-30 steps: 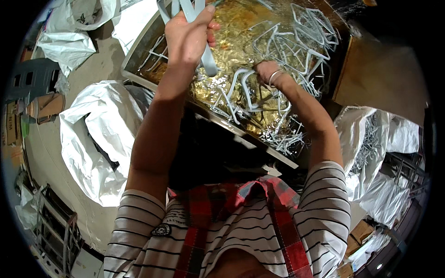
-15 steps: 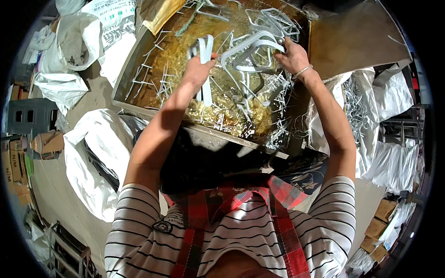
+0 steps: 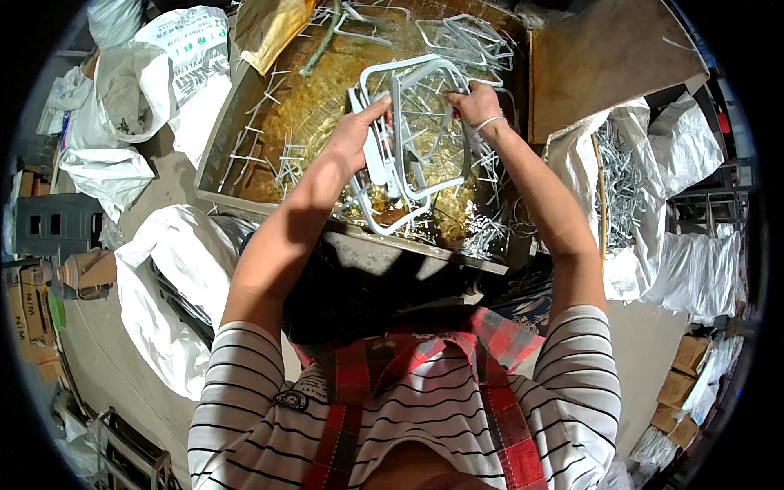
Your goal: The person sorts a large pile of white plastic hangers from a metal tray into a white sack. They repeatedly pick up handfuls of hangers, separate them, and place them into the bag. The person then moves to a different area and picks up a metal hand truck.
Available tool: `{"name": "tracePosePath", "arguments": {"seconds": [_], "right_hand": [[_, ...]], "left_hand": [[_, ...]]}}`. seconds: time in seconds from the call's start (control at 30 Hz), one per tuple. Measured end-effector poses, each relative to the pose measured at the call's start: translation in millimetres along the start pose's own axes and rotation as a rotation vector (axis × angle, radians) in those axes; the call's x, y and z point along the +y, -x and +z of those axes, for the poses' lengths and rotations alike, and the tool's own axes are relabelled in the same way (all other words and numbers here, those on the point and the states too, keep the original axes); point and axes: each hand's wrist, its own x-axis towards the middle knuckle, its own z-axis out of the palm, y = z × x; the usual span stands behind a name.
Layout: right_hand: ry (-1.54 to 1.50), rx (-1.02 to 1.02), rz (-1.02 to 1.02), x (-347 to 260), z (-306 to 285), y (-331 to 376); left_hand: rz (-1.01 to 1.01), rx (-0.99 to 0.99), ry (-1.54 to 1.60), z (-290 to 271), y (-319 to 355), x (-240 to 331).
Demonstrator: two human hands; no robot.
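Hands drawn closer — left hand (image 3: 357, 135), right hand (image 3: 474, 106), grey frames (image 3: 412, 135), gold-lined tray (image 3: 306, 98)

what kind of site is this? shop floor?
Most likely a small workshop or factory sorting bench. Both hands, left hand and right hand, hold grey plastic frames over a tray strewn with offcuts. White sacks and cardboard boxes crowd the floor.

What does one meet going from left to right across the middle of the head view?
Grey plastic crate → white woven sacks → left hand → bundle of white looped plastic frames → right hand → open white sack of small grey metal pieces.
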Motion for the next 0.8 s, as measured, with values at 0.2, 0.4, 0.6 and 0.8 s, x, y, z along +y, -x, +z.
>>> {"name": "tracePosePath", "arguments": {"seconds": [0.2,0.4,0.6,0.8], "right_hand": [[-0.558,-0.263,-0.136,28,12,6],[-0.924,-0.272,0.246,31,58,35],[-0.869,-0.362,0.307,24,81,44],[-1.209,-0.523,0.38,-5,86,54]], "left_hand": [[0.132,0.063,0.046,-3,1,17],[0.258,0.077,0.024,-10,13,35],[0.351,-0.033,0.083,-21,16,51],[0.392,-0.028,0.041,-16,19,53]]}}
